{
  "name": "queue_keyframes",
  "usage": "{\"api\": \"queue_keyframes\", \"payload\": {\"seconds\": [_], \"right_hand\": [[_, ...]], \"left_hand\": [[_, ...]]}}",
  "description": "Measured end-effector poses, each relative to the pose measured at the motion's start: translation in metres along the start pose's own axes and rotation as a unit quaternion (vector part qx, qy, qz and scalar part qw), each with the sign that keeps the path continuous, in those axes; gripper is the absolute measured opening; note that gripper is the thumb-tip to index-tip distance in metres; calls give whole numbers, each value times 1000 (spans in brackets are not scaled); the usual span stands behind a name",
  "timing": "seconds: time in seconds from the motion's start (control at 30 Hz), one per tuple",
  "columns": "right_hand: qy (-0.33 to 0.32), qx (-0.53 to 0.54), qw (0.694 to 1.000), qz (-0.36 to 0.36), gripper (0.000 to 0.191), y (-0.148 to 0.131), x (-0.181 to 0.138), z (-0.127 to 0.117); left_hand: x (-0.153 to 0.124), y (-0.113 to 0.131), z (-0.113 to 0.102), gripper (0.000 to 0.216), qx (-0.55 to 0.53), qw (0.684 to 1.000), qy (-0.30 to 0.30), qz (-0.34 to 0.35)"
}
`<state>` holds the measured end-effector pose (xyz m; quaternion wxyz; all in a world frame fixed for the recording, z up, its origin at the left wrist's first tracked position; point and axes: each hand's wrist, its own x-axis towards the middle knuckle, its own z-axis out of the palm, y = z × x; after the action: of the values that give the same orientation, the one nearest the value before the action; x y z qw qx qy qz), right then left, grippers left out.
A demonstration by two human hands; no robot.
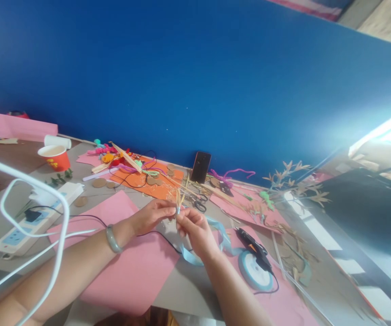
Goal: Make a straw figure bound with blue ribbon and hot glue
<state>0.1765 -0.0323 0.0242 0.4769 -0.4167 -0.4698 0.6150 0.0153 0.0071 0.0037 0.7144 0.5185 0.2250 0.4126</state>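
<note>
My left hand (pixel 154 214) is closed, with thumb and fingers pinching a small bundle of dried straw-coloured stalks (pixel 179 198) that stands upright. My right hand (pixel 195 228) is closed too, its thumb and forefinger pressed on a light blue ribbon (pixel 226 235) at the base of the bundle. The two hands nearly meet there, and the fingers hide part of the wrapped end. From my right hand the loose ribbon curls down and across to its white and blue spool (pixel 255 271). A black glue gun (pixel 254 246) lies against the spool.
A white power strip (pixel 39 222) and looping white cable (pixel 63 217) are at the left, near a red paper cup (pixel 54 158). Scissors (pixel 200 204), an upright phone (pixel 200 166) and pink sheets (pixel 127 271) lie around the hands. The blue wall (pixel 182 81) closes off the back.
</note>
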Motion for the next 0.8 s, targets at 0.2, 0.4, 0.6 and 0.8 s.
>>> {"api": "queue_keyframes", "payload": {"seconds": [0.2, 0.4, 0.6, 0.8], "right_hand": [[-53, 55, 996, 44, 29, 1, 2, 0], [-50, 25, 997, 52, 27, 4, 5, -5], [-57, -14, 997, 50, 26, 2, 7, -11], [-16, -64, 998, 19, 23, -1, 5, -8]], "left_hand": [[0, -2, -1, 22, 30, 1000, -1, 8], [1, 3, -1, 23, 49, 999, 20, 10], [0, 16, -3, 25, 135, 990, 36, 6], [1, 18, 1, 28, 138, 990, 31, 8]]}}
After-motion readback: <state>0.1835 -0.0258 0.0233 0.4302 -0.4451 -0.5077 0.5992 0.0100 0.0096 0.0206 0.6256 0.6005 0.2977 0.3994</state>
